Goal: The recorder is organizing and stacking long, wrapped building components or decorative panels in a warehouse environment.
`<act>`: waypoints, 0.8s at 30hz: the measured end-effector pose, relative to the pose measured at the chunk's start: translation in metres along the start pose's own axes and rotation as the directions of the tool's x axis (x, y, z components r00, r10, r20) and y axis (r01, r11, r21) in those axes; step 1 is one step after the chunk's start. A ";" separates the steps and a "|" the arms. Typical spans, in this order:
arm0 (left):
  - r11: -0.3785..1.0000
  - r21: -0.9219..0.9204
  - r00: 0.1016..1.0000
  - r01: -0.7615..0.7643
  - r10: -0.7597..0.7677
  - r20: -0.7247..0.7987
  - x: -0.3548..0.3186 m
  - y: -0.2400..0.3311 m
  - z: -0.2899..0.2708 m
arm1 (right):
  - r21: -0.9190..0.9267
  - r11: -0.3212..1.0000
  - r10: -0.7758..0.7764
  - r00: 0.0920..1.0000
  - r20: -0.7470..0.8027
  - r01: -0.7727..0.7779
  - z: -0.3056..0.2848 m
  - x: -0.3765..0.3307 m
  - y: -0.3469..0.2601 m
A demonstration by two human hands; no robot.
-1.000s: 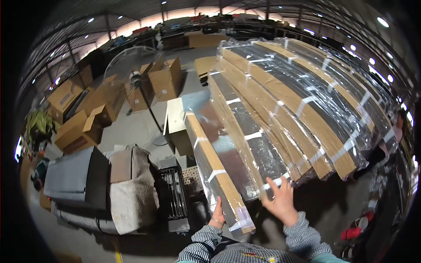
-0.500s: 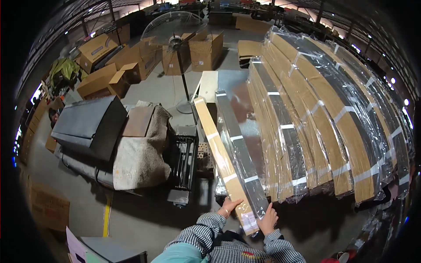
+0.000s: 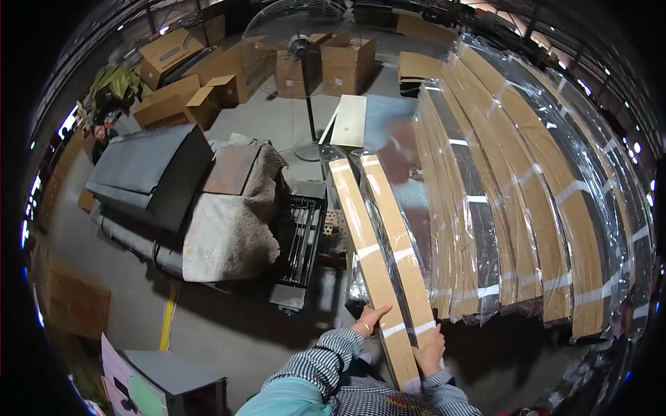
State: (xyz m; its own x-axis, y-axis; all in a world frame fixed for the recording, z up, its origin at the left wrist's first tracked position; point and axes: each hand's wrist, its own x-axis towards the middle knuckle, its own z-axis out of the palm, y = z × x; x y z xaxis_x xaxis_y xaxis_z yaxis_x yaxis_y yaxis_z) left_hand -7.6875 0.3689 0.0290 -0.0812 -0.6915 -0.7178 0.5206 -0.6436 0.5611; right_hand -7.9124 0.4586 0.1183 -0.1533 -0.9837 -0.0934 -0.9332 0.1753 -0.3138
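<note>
Two long, narrow cardboard-faced packages lie side by side in front of me, both in clear film with white tape bands. My left hand grips the near part of the left package by its outer edge, thumb on top. My right hand is closed around the right edge of the right package, fingertips near its white band. Both packages show brown faces, with a dark gap between them. Their undersides are hidden.
Many similar wrapped packages lie stacked to the right. Left of me, a cloth-draped machine carries a dark grey box. A pedestal fan and open cartons stand beyond. A person is at far left.
The right package showed a dark grey face before and now shows its brown cardboard face. My right hand has shifted along its edge. The whole view has swung slightly.
</note>
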 end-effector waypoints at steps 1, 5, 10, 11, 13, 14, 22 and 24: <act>0.998 0.028 0.999 -0.051 0.051 -0.009 -0.001 0.000 0.008 | -0.007 1.000 -0.007 1.000 -0.001 0.007 0.000 0.003 0.003; 0.987 0.124 0.988 -0.106 0.090 0.127 -0.012 -0.015 -0.027 | 0.088 0.992 -0.108 0.982 0.153 0.096 0.002 -0.003 -0.007; 0.990 0.041 0.989 0.138 -0.139 0.043 -0.095 -0.018 -0.027 | 0.162 0.949 -0.307 0.909 0.284 0.270 -0.029 -0.025 0.005; 0.980 0.019 0.979 0.200 -0.201 0.039 -0.105 -0.022 -0.039 | 0.181 0.934 -0.351 0.887 0.300 0.309 -0.030 -0.022 0.000; 0.969 -0.011 0.969 0.245 -0.245 0.030 -0.120 -0.016 -0.052 | 0.229 0.889 -0.453 0.838 0.305 0.397 -0.038 -0.016 -0.012; 0.967 -0.058 0.969 0.248 -0.249 -0.011 -0.120 -0.018 -0.062 | 0.261 0.855 -0.512 0.811 0.284 0.449 -0.041 -0.006 -0.030; 0.946 -0.264 0.887 -0.188 0.048 -0.459 -0.076 0.064 -0.125 | 0.302 0.663 -0.743 0.650 0.158 0.685 -0.070 0.067 -0.188; 0.864 -0.459 0.963 -0.207 0.097 -0.251 -0.090 0.105 -0.131 | 0.231 0.696 -0.718 0.653 0.241 0.680 -0.060 0.089 -0.212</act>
State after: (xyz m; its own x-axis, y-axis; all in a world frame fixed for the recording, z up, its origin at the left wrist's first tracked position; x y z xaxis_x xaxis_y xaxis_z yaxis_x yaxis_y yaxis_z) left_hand -7.5145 0.4068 0.0983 0.1860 -0.6461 -0.7403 0.8566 -0.2623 0.4442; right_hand -7.7471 0.3318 0.2331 0.6482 -0.7588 -0.0638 -0.6788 -0.5379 -0.5000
